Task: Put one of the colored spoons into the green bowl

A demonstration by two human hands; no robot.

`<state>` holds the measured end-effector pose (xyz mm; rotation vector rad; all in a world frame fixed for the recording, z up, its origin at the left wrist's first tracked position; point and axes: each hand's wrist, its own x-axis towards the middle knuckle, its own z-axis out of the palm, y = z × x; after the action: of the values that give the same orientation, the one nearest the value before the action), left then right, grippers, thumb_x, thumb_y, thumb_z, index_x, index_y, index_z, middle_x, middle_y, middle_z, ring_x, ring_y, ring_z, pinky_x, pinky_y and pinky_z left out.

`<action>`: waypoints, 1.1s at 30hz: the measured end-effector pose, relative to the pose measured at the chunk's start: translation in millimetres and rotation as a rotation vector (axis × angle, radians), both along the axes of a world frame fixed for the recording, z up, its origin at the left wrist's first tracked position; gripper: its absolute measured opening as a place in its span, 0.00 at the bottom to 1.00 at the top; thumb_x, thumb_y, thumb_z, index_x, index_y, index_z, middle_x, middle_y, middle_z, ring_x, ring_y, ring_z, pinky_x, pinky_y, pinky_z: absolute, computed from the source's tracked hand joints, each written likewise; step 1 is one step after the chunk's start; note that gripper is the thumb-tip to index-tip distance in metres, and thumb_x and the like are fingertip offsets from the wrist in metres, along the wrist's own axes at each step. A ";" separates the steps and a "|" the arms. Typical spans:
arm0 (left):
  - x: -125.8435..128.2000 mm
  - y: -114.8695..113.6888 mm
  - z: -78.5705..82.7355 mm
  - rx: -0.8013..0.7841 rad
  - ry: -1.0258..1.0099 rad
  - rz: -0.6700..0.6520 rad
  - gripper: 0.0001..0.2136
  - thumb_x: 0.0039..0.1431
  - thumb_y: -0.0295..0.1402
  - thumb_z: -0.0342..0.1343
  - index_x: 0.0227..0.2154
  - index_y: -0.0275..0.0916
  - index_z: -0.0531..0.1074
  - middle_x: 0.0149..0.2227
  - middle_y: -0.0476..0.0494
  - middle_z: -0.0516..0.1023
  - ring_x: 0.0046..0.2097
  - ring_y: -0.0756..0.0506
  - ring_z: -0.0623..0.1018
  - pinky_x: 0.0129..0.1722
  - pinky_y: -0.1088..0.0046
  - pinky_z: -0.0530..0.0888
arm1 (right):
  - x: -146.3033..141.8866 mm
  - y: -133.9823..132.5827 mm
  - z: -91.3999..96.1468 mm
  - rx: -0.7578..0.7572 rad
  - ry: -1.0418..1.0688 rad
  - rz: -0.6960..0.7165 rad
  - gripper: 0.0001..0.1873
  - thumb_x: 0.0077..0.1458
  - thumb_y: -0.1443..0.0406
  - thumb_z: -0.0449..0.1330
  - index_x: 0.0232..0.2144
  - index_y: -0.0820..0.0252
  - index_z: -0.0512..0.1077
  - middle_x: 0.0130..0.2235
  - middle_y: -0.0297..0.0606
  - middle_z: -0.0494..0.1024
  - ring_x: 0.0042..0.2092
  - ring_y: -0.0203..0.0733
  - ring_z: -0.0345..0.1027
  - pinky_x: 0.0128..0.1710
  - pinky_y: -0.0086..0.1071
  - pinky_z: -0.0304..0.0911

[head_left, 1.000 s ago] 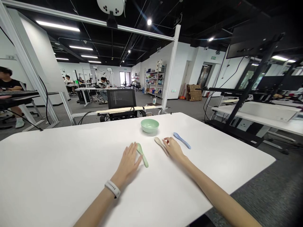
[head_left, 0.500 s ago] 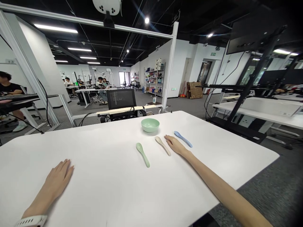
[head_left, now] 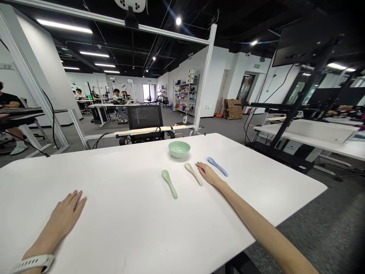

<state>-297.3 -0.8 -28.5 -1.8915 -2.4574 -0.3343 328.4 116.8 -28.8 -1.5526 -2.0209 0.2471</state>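
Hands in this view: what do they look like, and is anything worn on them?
The left hand and right hand are bare, without gloves or sleeves, and no cables show. A white band, like a fitness tracker, circles the left wrist.

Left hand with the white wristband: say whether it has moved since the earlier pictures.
Yes. The left hand has moved left across the white table, away from the pale green spoon it lay beside earlier, and now rests well left of that spoon.

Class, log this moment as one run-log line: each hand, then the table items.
left hand: flat on table, empty | right hand: flat, empty, between beige spoon and blue spoon | green spoon, green bowl
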 end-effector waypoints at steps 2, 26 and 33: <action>1.0 -0.2 1.0 -0.016 0.017 0.008 0.39 0.67 0.45 0.26 0.68 0.22 0.64 0.74 0.27 0.63 0.76 0.32 0.62 0.72 0.51 0.61 | -0.3 -0.2 0.6 -0.002 0.014 -0.003 0.23 0.69 0.68 0.51 0.59 0.64 0.79 0.65 0.50 0.76 0.71 0.52 0.64 0.72 0.49 0.57; -0.2 -1.4 -2.9 0.019 0.018 0.026 0.39 0.67 0.47 0.26 0.68 0.27 0.64 0.74 0.30 0.64 0.76 0.35 0.63 0.72 0.53 0.61 | -2.3 -5.9 8.7 0.044 0.004 -0.035 0.22 0.68 0.67 0.51 0.56 0.64 0.80 0.63 0.53 0.78 0.68 0.55 0.68 0.70 0.51 0.60; -4.4 1.0 -6.0 0.031 0.020 -0.001 0.40 0.67 0.48 0.28 0.68 0.23 0.64 0.74 0.26 0.63 0.75 0.32 0.63 0.72 0.51 0.61 | -53.1 -38.8 24.7 0.395 0.013 0.235 0.19 0.73 0.62 0.50 0.54 0.56 0.79 0.47 0.49 0.80 0.49 0.51 0.73 0.55 0.49 0.68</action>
<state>-301.7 0.2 -34.4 -1.8748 -2.4246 -0.3497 275.3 78.0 -4.1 -1.0719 -2.0878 -0.0533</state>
